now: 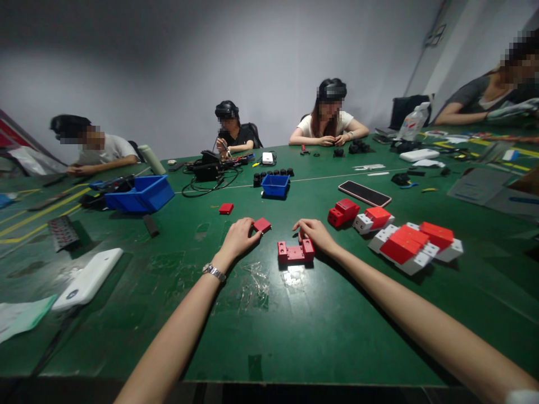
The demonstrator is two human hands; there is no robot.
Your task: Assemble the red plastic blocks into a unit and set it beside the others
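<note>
My left hand (239, 237) is closed on a small red square block (263, 225), with the thumb along its near side and the fingers at its far left. To the right, my right hand (316, 233) rests on the table with fingers loosely bent and apart. It lies just behind the right end of a red U-shaped plastic housing (295, 255), close against it; whether the thumb touches is hidden. The housing has two raised ends with round holes. Another red square piece (226, 209) lies beyond my left hand.
Red and red-and-white blocks (407, 242) stand right of my right arm, near a phone (364, 193). A small blue bin (275, 185) and a larger one (141, 194) are farther back. A white device (89, 279) lies left. Several people sit around the green table (320, 331).
</note>
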